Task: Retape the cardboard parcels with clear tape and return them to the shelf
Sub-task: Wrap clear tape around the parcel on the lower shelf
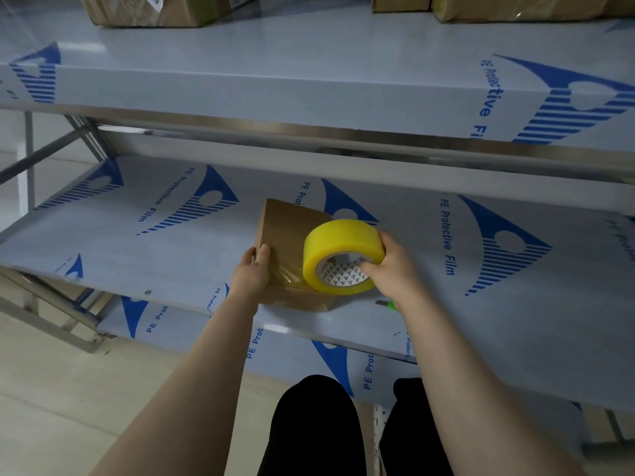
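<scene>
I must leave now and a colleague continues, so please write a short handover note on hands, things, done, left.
Left hand holds the small parcel by its left edge on the middle shelf.
Right hand grips the tape roll; a strip runs from it onto the parcel.
Done: taping begun.
Left: finish the strip, cut it, return the parcel.
Other parcels stand on the upper shelf.

The middle shelf [515,321] is carrying the blue words "PE Protective Film" twice in full on its white covering, beside blue striped logos. The upper shelf [309,80] is showing the same line at its right front, cut off as "PE Protective Fil". The lower shelf [292,359] is showing only "PE Prot" fragments. The label [153,0] on a box [130,12] at the top is bearing print too small to read.
</scene>
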